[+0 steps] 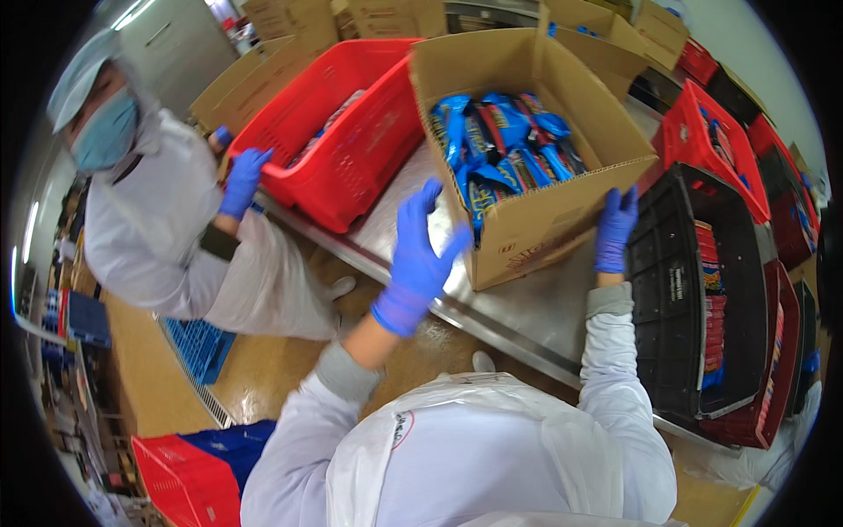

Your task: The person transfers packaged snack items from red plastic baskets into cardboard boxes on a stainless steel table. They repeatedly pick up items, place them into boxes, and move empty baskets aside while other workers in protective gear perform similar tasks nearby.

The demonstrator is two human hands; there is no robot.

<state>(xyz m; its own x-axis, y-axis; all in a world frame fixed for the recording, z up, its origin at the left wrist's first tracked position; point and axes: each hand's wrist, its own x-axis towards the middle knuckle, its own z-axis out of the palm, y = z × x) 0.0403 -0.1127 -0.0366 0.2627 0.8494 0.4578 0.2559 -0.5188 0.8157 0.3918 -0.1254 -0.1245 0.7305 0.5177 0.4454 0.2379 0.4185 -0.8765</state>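
Note:
A tall open cardboard box (560, 230) stands in front of me on a metal table (527, 323). Inside it lie several blue, black and red printed packets (507, 145). My left hand (421, 257), in a blue-purple glove, is spread beside the box's near left corner; its thumb overlaps that corner in view, and contact is unclear. My right hand (616, 230), gloved alike, has its raised fingers at the box's near right corner and appears to rest against the cardboard. Neither hand has fingers closed around anything.
A co-worker (164, 217) at left keeps a gloved hand on a red plastic crate (369, 151) beside the box. A black crate (665, 296) holding red packets (714, 316) stands close at right. More red crates (718, 145) are behind it. A blue pallet (201, 346) lies on the floor.

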